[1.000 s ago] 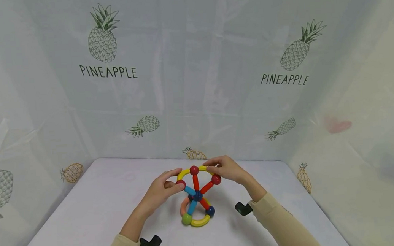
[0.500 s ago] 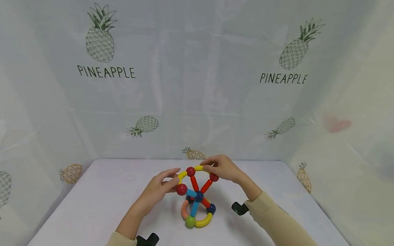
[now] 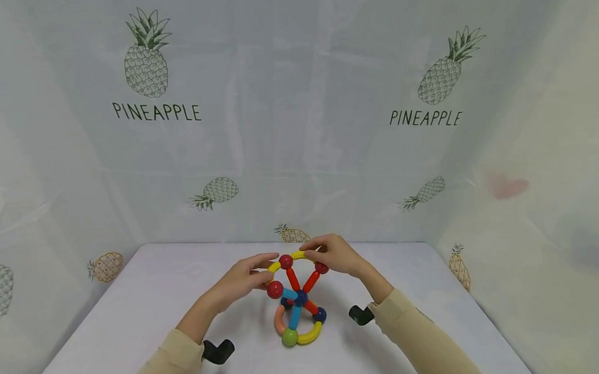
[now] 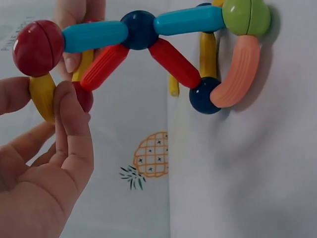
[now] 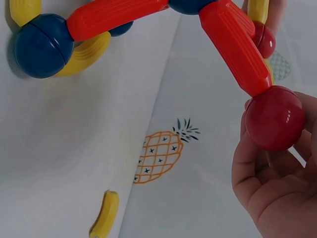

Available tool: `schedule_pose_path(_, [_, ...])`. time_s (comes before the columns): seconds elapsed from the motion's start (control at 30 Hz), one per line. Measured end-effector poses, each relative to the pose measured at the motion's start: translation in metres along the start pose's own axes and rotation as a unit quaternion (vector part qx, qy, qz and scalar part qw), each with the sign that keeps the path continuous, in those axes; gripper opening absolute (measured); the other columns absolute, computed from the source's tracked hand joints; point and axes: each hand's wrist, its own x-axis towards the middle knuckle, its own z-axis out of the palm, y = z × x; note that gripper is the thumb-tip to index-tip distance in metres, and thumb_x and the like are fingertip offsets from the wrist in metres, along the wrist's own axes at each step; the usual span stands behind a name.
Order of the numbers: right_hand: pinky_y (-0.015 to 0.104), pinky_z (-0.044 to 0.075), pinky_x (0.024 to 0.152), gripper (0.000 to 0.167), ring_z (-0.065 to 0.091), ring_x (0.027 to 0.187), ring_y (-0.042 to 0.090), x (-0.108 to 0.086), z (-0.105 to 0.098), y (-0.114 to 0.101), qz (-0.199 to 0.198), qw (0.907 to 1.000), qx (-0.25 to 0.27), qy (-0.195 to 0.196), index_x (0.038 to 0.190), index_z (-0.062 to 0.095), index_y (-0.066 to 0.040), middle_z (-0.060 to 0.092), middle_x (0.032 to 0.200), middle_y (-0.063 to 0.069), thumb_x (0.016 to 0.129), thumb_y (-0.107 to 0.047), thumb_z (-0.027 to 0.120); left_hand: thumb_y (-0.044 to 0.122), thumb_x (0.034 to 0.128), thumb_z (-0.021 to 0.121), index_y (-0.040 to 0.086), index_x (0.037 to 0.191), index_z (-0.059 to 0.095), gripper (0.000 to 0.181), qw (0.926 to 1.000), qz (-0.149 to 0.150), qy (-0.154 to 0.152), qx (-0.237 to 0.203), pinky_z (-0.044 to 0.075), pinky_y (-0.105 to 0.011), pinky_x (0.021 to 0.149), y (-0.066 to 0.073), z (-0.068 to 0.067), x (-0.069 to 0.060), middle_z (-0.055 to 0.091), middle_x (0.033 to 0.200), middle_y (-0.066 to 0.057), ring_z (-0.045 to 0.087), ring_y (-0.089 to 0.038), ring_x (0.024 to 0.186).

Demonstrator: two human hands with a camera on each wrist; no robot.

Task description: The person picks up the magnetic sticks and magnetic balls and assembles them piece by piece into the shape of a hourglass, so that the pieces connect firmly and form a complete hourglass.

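Note:
A built figure of magnetic balls and rods stands on the table, with a dark blue center ball [image 3: 300, 298] joining red and light blue rods. Its lower ring has a green ball [image 3: 290, 337], a peach curved rod [image 4: 240, 72] and a blue ball [image 5: 43, 45]. The upper ring carries red balls and yellow curved rods. My left hand [image 3: 240, 281] pinches the left yellow curved rod [image 4: 42, 97] beside a red ball [image 3: 275, 289]. On the right, my right hand [image 3: 338, 257] pinches another yellow curved rod [image 3: 299, 255], near a red ball [image 5: 275, 119].
A loose yellow curved rod [image 5: 105, 215] lies near the table's far edge. Behind the white table [image 3: 132, 338] hangs a curtain [image 3: 284, 124] printed with pineapples. Black wrist pieces [image 3: 218, 351] stick out by both sleeves.
The upper ring has turned slightly: its left red ball came lower and nearer, while the top and right balls shifted left. My left fingers moved off that ball onto the yellow rod.

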Motion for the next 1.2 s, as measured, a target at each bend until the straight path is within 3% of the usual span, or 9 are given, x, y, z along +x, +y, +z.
schedule_pose_path(0.23, [0.032,0.063,0.072,0.022,0.070,0.080,0.019,0.003,0.001,0.001,-0.014,0.9998,-0.012,0.003,0.124,0.078,-0.019,0.075,0.110,0.003,0.104,-0.025,0.072,0.032,0.1024,0.068,0.024,0.157,0.053,0.057,0.9990,-0.019,-0.041,0.001,0.051,-0.060,0.109,0.003,-0.007,0.007,0.054,0.152,-0.012,0.064,-0.027,0.124])
schedule_pose_path(0.37, [0.031,0.063,0.073,0.022,0.070,0.084,0.019,0.003,0.002,-0.001,-0.023,0.9996,-0.019,0.002,0.124,0.079,-0.020,0.076,0.112,0.002,0.104,-0.026,0.072,0.031,0.1033,0.067,0.025,0.155,0.055,0.053,0.9982,-0.022,-0.056,0.003,0.048,-0.062,0.110,0.007,-0.012,0.009,0.056,0.145,-0.011,0.063,-0.026,0.121])
schedule_pose_path(0.57, [0.031,0.063,0.071,0.022,0.071,0.081,0.018,0.004,0.002,-0.003,-0.030,0.9993,-0.021,-0.001,0.124,0.078,-0.021,0.076,0.111,0.001,0.104,-0.026,0.072,0.026,0.1043,0.066,0.022,0.154,0.056,0.051,0.9968,-0.017,-0.078,0.005,0.053,-0.056,0.107,0.013,-0.016,0.012,0.058,0.140,-0.012,0.069,-0.025,0.108])
schedule_pose_path(0.97, [0.031,0.063,0.070,0.022,0.071,0.078,0.016,0.004,0.002,-0.008,-0.049,0.9983,-0.031,0.001,0.123,0.079,-0.018,0.076,0.110,0.001,0.103,-0.024,0.073,0.025,0.1029,0.068,0.020,0.157,0.052,0.057,0.9926,0.004,-0.122,0.002,0.059,-0.044,0.099,0.021,-0.017,0.015,0.051,0.154,-0.012,0.062,-0.034,0.124])
schedule_pose_path(1.2, [0.031,0.063,0.069,0.020,0.069,0.074,0.016,0.003,0.003,-0.013,-0.046,0.9981,-0.041,0.006,0.122,0.079,-0.018,0.076,0.109,0.001,0.103,-0.022,0.072,0.024,0.1029,0.069,0.017,0.158,0.050,0.059,0.9906,0.002,-0.136,-0.014,0.059,-0.043,0.097,0.021,-0.017,0.016,0.048,0.153,-0.015,0.067,-0.029,0.114])
